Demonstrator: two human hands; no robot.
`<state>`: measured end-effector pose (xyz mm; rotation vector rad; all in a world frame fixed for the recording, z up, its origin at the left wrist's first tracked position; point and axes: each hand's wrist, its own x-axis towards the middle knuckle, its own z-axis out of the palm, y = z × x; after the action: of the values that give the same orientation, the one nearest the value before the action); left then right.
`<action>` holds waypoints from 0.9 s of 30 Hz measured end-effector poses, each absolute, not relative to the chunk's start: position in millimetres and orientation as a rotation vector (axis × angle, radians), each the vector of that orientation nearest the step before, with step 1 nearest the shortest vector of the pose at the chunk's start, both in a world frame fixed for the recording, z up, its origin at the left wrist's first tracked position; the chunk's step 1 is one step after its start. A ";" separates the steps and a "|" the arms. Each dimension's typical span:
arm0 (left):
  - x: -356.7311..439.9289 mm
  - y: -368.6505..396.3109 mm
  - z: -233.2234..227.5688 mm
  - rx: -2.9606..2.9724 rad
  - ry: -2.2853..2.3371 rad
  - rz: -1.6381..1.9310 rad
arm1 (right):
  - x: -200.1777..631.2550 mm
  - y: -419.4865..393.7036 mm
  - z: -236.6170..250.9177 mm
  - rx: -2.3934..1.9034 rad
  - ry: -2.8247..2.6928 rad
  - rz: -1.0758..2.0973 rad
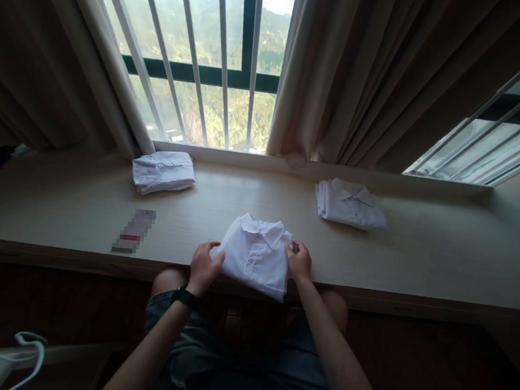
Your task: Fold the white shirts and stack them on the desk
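Note:
A folded white collared shirt (254,256) lies in front of me, its collar toward the window and its lower edge reaching past the table's front edge. My left hand (205,268) is at the shirt's left edge, its thumb over the cloth and its fingers curled at the side. At the right edge, my right hand (298,260) grips the cloth between thumb and fingers. Farther back on the left is another folded white garment (164,172). Back on the right rests a second folded white shirt (352,204) with its collar and buttons facing up.
The pale wooden table (441,253) runs along a barred window (198,68) with heavy curtains (343,75). A blurred-out flat object (133,231) lies on the table to the left. A white cable (39,352) hangs at the lower left.

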<state>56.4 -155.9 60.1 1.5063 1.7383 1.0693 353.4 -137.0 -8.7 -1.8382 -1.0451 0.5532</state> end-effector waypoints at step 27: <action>82.7 -84.8 29.1 1.395 1.602 0.847 | 365.3 -150.7 -12.8 -1.854 -1.198 0.614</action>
<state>82.7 -84.8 29.1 1.3953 1.6017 0.8474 365.3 -150.7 -12.8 -1.8543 -1.1983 0.6144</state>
